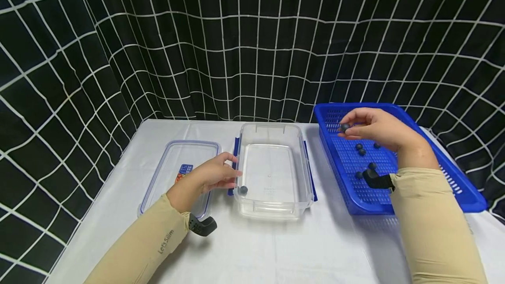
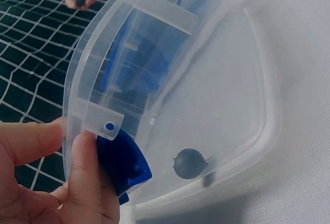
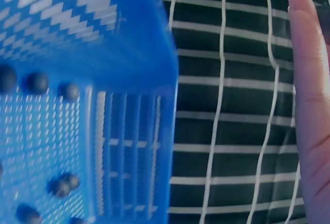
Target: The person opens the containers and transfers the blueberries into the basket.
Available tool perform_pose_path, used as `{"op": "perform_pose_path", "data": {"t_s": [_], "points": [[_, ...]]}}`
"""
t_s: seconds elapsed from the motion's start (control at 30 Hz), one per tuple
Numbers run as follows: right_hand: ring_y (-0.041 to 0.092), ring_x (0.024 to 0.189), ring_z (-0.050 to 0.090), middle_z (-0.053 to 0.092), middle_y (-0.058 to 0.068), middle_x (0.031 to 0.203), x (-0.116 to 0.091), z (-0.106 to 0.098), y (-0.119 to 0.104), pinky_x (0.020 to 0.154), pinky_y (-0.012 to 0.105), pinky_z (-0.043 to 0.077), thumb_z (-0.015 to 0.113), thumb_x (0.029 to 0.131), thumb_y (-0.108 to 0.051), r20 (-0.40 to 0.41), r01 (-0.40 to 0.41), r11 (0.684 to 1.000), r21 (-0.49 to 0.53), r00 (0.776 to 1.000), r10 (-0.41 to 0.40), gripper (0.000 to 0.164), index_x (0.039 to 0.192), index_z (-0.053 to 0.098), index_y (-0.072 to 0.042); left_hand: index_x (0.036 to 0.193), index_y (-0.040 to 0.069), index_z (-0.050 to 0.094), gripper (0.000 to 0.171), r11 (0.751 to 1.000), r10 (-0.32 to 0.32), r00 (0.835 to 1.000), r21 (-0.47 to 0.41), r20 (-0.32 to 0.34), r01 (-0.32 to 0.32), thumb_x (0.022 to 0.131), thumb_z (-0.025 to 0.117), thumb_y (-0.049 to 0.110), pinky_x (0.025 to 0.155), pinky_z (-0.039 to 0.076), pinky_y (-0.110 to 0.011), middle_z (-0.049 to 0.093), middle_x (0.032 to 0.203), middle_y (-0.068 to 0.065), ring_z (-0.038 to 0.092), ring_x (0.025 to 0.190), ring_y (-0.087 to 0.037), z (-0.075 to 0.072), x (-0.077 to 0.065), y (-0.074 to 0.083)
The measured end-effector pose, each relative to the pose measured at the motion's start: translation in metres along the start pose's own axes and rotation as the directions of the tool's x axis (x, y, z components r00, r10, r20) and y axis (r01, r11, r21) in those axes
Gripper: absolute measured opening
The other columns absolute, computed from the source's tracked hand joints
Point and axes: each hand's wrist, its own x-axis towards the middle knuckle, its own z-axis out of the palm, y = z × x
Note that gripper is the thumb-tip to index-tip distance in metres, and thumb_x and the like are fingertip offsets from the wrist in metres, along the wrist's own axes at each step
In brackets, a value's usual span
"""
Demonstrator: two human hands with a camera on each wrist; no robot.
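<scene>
My right hand [image 1: 378, 129] pinches a small dark ball [image 1: 345, 127] between thumb and fingertips, above the blue basket [image 1: 394, 207]. In the right wrist view only a finger [image 3: 312, 84] shows plainly. At the left side of a clear plastic container [image 1: 272, 205], my left hand [image 1: 218, 172] grips the wall beside a blue side clip [image 2: 124, 164]. One dark ball [image 1: 243, 190] lies inside that container, at its near left corner; in the left wrist view the same ball [image 2: 189, 163] shows small nubs. Several more dark balls [image 1: 361, 152] lie on the basket floor.
A clear lid [image 1: 173, 143] with a bluish rim and a printed label [image 1: 185, 169] lies flat left of the container, partly under my left forearm. White cloth [image 1: 252, 249] covers the table. A black curtain with white grid lines [image 1: 260, 47] hangs behind.
</scene>
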Motion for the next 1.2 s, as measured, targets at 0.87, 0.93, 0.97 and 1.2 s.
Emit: {"op": "perform_pose_path", "data": {"t_s": [0.87, 0.93, 0.97, 1.2], "points": [[0.009, 0.081, 0.062, 0.058, 0.010, 0.097, -0.007, -0.029, 0.082, 0.076, 0.025, 0.055, 0.047, 0.093, -0.002, -0.137, -0.224, 0.971, 0.079, 0.963, 0.234, 0.031, 0.122, 0.041, 0.008, 0.127, 0.013, 0.040, 0.052, 1.000, -0.011, 1.000, -0.006, -0.008, 0.011, 0.083, 0.066, 0.007, 0.068, 0.057, -0.026, 0.054, 0.095, -0.012, 0.058, 0.072, -0.018, 0.002, 0.001, -0.001], [0.011, 0.082, 0.062, 0.059, 0.012, 0.098, -0.007, -0.029, 0.083, 0.076, 0.026, 0.055, 0.048, 0.093, -0.004, -0.151, -0.249, 0.967, 0.060, 0.955, 0.256, 0.031, 0.122, 0.042, 0.007, 0.128, 0.012, 0.039, 0.052, 1.000, -0.010, 1.000, -0.003, -0.005, 0.010, 0.083, 0.066, 0.008, 0.068, 0.057, -0.026, 0.054, 0.095, -0.012, 0.058, 0.073, -0.017, 0.002, 0.000, -0.001], [0.013, 0.082, 0.062, 0.058, 0.014, 0.101, -0.008, -0.028, 0.083, 0.076, 0.028, 0.056, 0.049, 0.093, -0.005, -0.159, -0.264, 0.963, 0.051, 0.950, 0.269, 0.033, 0.122, 0.041, 0.007, 0.128, 0.013, 0.040, 0.052, 1.000, -0.012, 1.000, -0.004, -0.006, 0.012, 0.083, 0.066, 0.008, 0.069, 0.057, -0.026, 0.054, 0.095, -0.012, 0.058, 0.073, -0.017, 0.002, 0.000, -0.001], [0.019, 0.085, 0.064, 0.042, 0.030, 0.123, -0.010, -0.030, 0.080, 0.078, 0.034, 0.056, 0.052, 0.093, -0.019, -0.197, -0.330, 0.943, 0.046, 0.922, 0.332, 0.052, 0.133, 0.030, 0.007, 0.127, 0.012, 0.040, 0.052, 1.000, 0.001, 1.000, -0.003, -0.007, -0.001, 0.082, 0.067, 0.008, 0.068, 0.057, -0.026, 0.053, 0.094, -0.011, 0.057, 0.073, -0.016, 0.004, -0.001, -0.001]]}}
